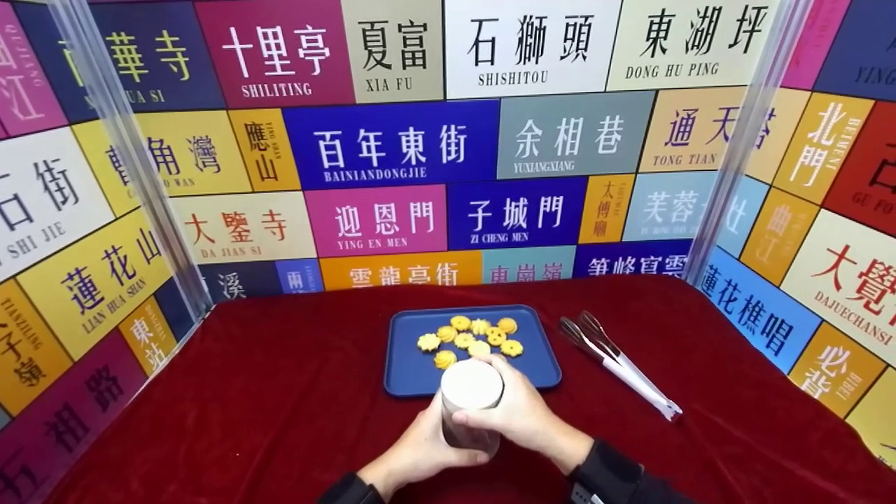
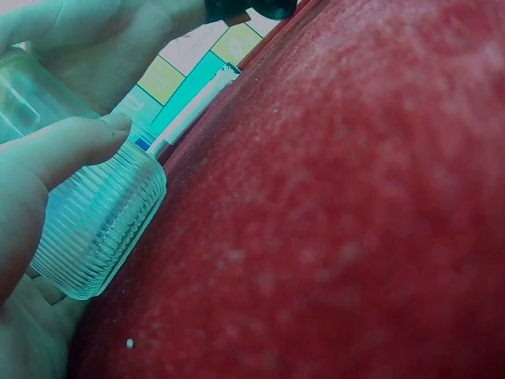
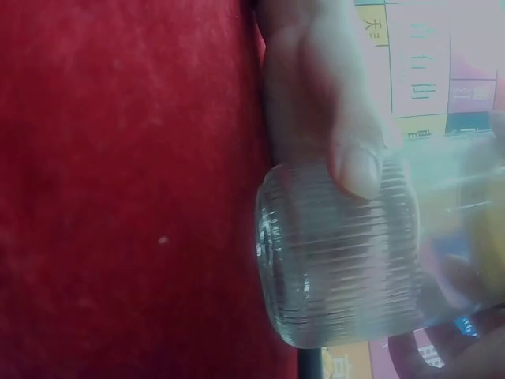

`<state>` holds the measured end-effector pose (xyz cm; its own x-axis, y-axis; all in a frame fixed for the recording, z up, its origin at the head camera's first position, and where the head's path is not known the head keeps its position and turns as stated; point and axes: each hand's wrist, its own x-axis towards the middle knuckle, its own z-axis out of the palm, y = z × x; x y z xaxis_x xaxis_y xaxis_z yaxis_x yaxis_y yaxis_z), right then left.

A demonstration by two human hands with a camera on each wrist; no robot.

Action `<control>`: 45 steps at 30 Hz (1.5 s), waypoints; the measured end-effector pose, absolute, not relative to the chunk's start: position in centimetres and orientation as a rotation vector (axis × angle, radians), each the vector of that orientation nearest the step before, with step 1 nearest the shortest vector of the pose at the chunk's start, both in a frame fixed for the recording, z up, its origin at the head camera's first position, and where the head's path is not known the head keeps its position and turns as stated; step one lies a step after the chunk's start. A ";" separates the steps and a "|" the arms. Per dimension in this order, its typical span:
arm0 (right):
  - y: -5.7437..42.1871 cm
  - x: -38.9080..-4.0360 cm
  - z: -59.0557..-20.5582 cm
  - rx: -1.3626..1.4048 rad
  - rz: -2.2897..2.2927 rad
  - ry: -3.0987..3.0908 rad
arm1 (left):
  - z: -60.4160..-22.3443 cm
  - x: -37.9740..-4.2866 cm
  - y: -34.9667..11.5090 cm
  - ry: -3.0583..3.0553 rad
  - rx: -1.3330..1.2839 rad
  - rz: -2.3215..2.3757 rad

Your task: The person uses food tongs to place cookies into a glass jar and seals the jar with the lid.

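Observation:
A clear jar (image 1: 467, 437) with a ribbed glass lower part and a pale, round lid (image 1: 472, 385) is held up in front of the tray. My left hand (image 1: 418, 444) grips its lower body, thumb across the ribbed glass (image 2: 110, 213) in the left wrist view. Around the top, by the lid, my right hand (image 1: 521, 409) holds it. The right wrist view shows the jar (image 3: 339, 260) on its side in the picture, raised off the cloth. Beyond the hands lies a blue tray (image 1: 409, 381) bearing several yellow cookies (image 1: 464, 341).
Metal tongs (image 1: 623, 367) with white handles lie right of the tray. Dark red cloth (image 1: 280, 392) covers the table. Clear upright posts (image 1: 742, 140) stand at both back corners, before a wall of coloured signs (image 1: 392, 143).

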<state>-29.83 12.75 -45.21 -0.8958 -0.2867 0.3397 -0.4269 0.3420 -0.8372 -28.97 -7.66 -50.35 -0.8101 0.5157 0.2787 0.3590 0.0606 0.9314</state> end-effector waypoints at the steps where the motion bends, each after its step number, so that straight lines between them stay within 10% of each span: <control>1: 12.7 -29.8 -45.2 0.662 1.594 -2.461 | -50.3 -29.0 -7.7 2.204 0.911 1.853; 45: 13.3 -30.4 -45.0 0.765 1.617 -2.470 | -50.1 -29.4 -7.7 2.294 1.001 1.812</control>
<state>-30.38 13.29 -44.99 -0.8702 -0.3566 0.3399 -0.4542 0.3134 -0.8339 -29.40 -7.75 -50.08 -0.7888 0.5112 0.3413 0.4504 0.1028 0.8869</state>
